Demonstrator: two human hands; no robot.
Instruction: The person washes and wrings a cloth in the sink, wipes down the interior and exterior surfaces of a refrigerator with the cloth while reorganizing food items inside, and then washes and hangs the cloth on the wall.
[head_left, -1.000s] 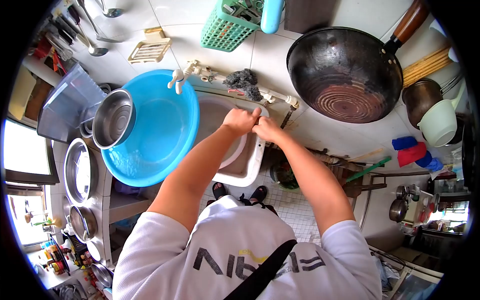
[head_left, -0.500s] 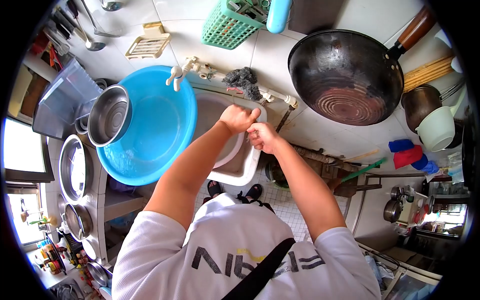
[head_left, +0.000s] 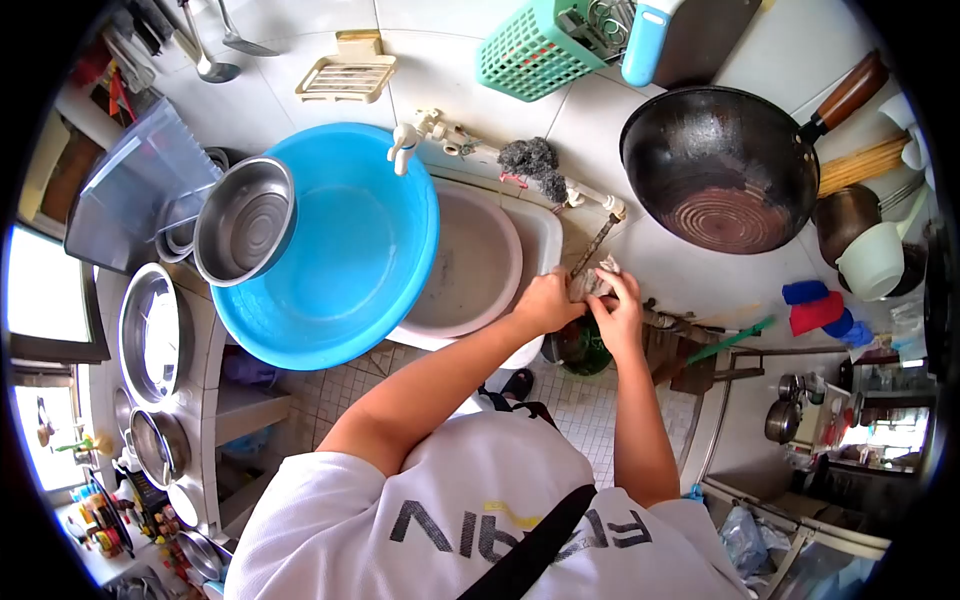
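Observation:
Past the right rim of the white sink (head_left: pixel 548 235), my two hands meet at a crumpled whitish cloth (head_left: pixel 597 283). My left hand (head_left: pixel 549 303) grips its left side with the fingers closed. On the other side, my right hand (head_left: pixel 620 308) pinches it between thumb and fingers. Most of the cloth is hidden by the fingers. Below them stands a dark bucket with something green in it (head_left: pixel 587 352). A pale pinkish basin (head_left: pixel 465 265) sits in the sink, left of my hands.
A large blue basin (head_left: pixel 345 290) overlaps the sink's left side, with a steel bowl (head_left: pixel 245 222) at its rim. Above are a tap (head_left: pixel 405 150) and a dark scouring pad (head_left: pixel 533 160) on the pipe. A wok (head_left: pixel 725 180) hangs at right, beside a green basket (head_left: pixel 535 55).
Both hands have moved right, from above the sink to beyond its right edge over the bucket. The whitish cloth now shows between the fingers. The camera view has shifted left.

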